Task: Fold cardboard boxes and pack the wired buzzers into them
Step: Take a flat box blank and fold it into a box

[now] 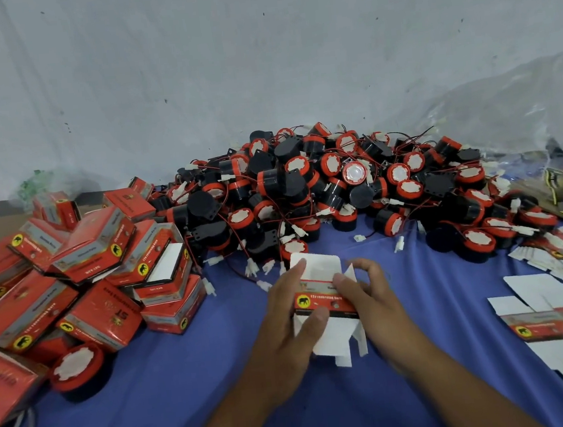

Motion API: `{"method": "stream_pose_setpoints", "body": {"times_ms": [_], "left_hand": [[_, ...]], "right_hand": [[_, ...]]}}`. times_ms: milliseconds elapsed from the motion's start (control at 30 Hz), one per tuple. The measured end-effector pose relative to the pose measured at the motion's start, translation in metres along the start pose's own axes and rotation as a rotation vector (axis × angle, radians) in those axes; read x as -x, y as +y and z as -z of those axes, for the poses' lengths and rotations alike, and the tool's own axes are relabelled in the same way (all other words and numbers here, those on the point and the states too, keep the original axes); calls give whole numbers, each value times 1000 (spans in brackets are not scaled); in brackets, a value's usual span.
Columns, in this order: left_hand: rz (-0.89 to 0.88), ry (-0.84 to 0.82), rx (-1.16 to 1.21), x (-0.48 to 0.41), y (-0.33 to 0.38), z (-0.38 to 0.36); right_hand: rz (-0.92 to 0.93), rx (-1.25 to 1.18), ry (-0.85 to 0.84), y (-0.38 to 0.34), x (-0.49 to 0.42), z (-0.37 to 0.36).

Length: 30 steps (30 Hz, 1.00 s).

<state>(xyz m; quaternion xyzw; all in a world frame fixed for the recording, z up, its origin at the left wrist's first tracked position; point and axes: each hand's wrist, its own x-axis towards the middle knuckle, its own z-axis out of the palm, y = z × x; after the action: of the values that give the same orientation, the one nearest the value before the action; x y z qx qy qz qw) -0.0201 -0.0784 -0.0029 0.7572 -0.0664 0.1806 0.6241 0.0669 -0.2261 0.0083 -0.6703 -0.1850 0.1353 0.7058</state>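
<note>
Half-folded box point(326, 303)
I see the left hand point(287, 302) gripping it and the right hand point(366, 291) pinching its top edge (flaps open), over the blue cloth point(192, 376), near the buzzer pile point(339, 187).

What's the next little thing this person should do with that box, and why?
Probably tuck the lower white flaps shut to close one end. Both the left hand and right hand hold the box squared up, but its flaps at both ends stand open, so anything from the buzzer pile would likely drop through.
</note>
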Motion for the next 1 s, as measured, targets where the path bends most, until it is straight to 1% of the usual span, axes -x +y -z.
{"method": "stream_pose_setpoints", "body": {"times_ms": [67,167,267,300,367,433,533,633,733,833,900,933,1000], "left_hand": [[63,33,65,-1,-2,3],[107,129,61,-4,-2,7],[145,177,57,-5,-7,8],[152,191,60,-6,-9,9],[172,237,90,-7,-10,9],[193,288,106,-8,-9,9],[244,355,129,-9,-9,11],[311,410,217,-12,-15,15],[337,403,251,-12,-10,15],[354,374,259,-14,-8,15],[366,355,297,-13,-11,16],[353,327,307,-12,-11,15],[325,241,280,-12,-7,12]], "right_hand": [[19,24,-55,2,1,-1],[57,80,-121,-1,5,-6],[140,256,-135,1,6,-6],[131,323,-158,1,6,-4],[33,440,-197,3,6,0],[-12,452,-249,3,8,3],[-8,430,-341,-2,10,3],[6,526,-391,-5,12,5],[52,512,-439,-5,13,2],[87,526,-386,-3,13,-1],[106,584,-350,-2,11,0],[103,614,-336,0,10,2],[82,591,-313,2,9,5]]}}
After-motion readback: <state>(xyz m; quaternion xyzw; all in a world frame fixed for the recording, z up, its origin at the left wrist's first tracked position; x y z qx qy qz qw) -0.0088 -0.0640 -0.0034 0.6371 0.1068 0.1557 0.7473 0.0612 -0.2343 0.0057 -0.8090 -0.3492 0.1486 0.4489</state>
